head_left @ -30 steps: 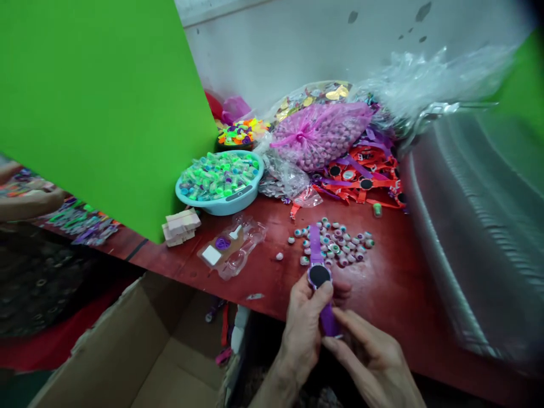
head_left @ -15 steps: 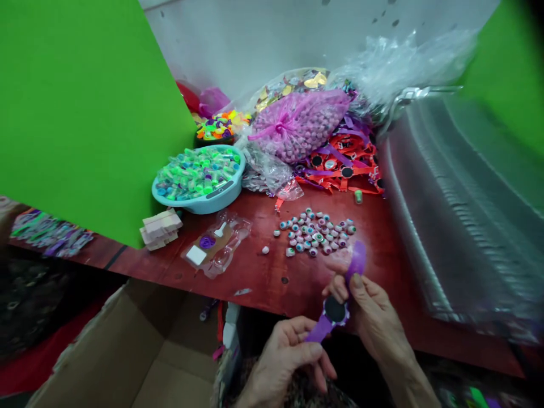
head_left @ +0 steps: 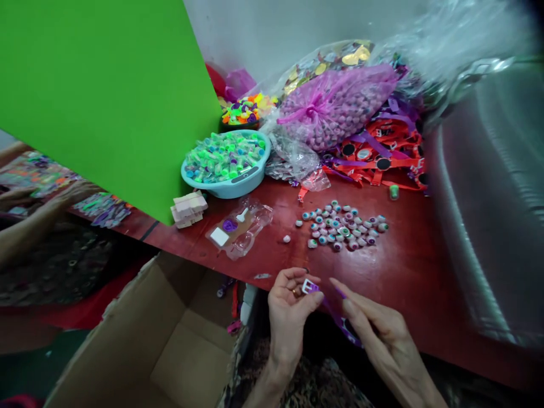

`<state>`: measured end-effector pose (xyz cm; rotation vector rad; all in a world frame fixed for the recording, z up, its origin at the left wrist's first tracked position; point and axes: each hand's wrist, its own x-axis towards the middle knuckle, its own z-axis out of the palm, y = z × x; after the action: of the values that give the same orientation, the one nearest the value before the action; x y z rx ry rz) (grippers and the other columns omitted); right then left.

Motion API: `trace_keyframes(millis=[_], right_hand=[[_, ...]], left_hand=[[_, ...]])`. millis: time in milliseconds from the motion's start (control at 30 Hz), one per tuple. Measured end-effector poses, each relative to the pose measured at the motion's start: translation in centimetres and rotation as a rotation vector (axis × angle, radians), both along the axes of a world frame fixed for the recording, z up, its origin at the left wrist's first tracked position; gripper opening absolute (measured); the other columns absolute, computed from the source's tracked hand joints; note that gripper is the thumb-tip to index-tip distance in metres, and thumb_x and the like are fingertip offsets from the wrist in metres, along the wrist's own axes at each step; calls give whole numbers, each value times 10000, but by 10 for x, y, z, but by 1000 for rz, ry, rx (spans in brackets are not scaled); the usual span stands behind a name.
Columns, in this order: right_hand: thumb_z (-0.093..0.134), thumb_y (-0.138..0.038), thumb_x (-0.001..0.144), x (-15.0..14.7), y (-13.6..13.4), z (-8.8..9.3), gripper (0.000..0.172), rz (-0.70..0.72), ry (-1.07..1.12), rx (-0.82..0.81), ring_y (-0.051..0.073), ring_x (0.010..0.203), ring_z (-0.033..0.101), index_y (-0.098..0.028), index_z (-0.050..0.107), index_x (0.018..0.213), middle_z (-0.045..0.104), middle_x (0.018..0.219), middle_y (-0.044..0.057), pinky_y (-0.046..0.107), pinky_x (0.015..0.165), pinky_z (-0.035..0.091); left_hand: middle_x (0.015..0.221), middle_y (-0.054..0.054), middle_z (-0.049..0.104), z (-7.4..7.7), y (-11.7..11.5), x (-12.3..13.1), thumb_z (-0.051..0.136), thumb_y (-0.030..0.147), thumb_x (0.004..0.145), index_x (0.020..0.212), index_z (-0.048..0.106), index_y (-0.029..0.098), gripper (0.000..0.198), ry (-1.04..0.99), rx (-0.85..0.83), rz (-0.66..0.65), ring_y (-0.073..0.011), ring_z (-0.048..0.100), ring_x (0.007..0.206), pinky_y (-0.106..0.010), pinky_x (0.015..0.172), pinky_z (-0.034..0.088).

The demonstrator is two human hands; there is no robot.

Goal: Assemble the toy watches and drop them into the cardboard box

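**Above the table edge: a purple strap runs out from the left hand**

Above the table edge, the left hand (head_left: 289, 314) is half curled, its thumb and fingers gripping the small white-framed buckle (head_left: 310, 287) of a purple silicone watch strap (head_left: 335, 310). The strap's long axis slants down and rightward, away from that hand and beneath the right hand (head_left: 382, 334), which is open with its fingers extended. Whether they touch the strap is unclear. Beyond lie loose plastic eyeball beads (head_left: 340, 226) on the red tabletop (head_left: 408, 283), and a pale blue plastic basin (head_left: 250, 184) of green capsules.
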<state>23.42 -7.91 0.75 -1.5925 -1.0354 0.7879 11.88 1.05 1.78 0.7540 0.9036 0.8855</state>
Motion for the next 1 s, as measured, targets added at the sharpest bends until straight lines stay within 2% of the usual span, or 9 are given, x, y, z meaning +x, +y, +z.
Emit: trace_keyframes(millis=[67,200,300,400,500,633,700,867,1000], right_hand=[[595,-307,859,-1,2,2,304,30,-46,50,180,847,647,-324,662,1155,699,915,27,237,701,528],[638,-229,821,-1,4,6,357,-14,-64,160,129,591,612,-396,654,1136,676,730,-20,184,479,489],[639,-214,819,2,4,11,393,4,-107,177,119,555,599,-413,633,1158,674,723,-33,181,456,475],[634,-211,821,5,4,16,368,16,-147,171,117,556,612,-391,652,1141,684,724,-35,171,451,476],[628,-229,830,5,3,15,297,21,-159,132,128,659,666,-344,686,1098,715,798,-22,159,533,523],[626,-274,836,2,-1,6,269,-21,-140,41,155,872,689,-265,665,1102,717,1012,14,182,739,552],[598,-316,853,1,-3,1,317,-32,-86,-21,158,885,688,-242,599,1161,708,1045,30,198,752,556],[560,-413,860,4,-14,-4,489,0,-47,-195,211,1017,648,-300,471,1327,635,1213,44,325,854,548],[645,-371,800,12,-24,-7,564,78,67,-135,269,1130,584,-360,480,1339,557,1322,33,378,892,532]], left_hand=[[858,-28,720,5,0,0,770,81,622,932,576,150,372,-16,34,-23,-111,647,736,-202,671,520],[854,-13,734,12,3,-3,768,51,609,904,614,162,351,3,111,-113,-115,663,763,-194,706,520],[882,-9,741,13,5,-8,747,44,627,928,644,179,346,104,211,-213,-123,667,796,-198,742,513],[931,-6,737,13,5,-11,685,10,663,1037,646,198,421,287,379,-317,-123,662,812,-199,754,505],[996,-19,724,14,4,-10,590,-61,645,1110,627,184,527,426,519,-405,-127,652,820,-215,775,507],[1028,-30,716,13,2,-6,555,-49,661,1198,572,175,582,500,527,-490,-145,650,852,-254,819,516],[1056,-44,707,13,2,-6,548,-44,675,1251,534,175,617,525,549,-533,-161,648,898,-283,862,508],[1053,-81,698,13,5,-9,508,-39,726,1434,325,170,761,515,736,-663,-201,648,961,-329,906,502],[1073,-118,684,10,5,-11,465,-54,735,1430,346,161,738,550,861,-605,-218,656,962,-329,893,521]])
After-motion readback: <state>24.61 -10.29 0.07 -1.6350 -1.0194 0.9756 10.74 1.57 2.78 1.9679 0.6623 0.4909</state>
